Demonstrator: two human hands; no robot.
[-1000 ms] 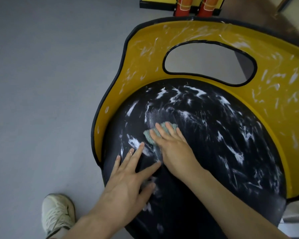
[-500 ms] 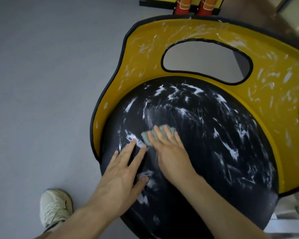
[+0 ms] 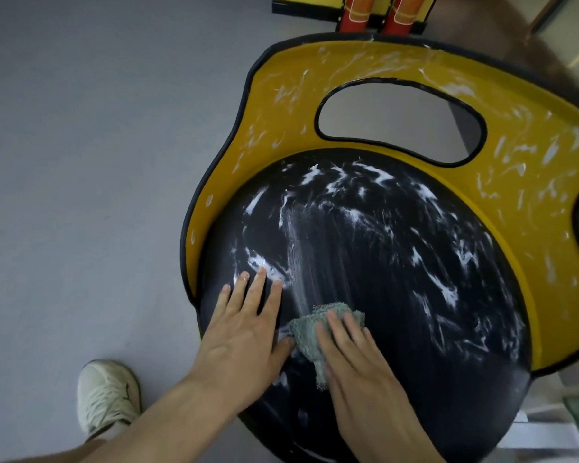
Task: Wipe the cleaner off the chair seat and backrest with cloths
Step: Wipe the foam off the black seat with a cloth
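The right hand [image 3: 358, 372] covers much of the green cloth [image 3: 306, 332]. The yellow backrest [image 3: 532, 155] runs off the right edge, and two red cylinders [image 3: 356, 11] run off the top.

You had a black seat [image 3: 398, 305] streaked with white cleaner [image 3: 259, 262], a yellow backrest [image 3: 515, 135] edged in black and flecked white, and a grey-green cloth [image 3: 306, 334] with a netted weave. At lower left your shoe [image 3: 106, 392] was off-white on the grey floor [image 3: 81, 162]

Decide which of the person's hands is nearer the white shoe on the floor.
Left. The left hand lies flat on the seat at its left edge, just above the shoe; the right hand presses the cloth further right, beyond the left hand.
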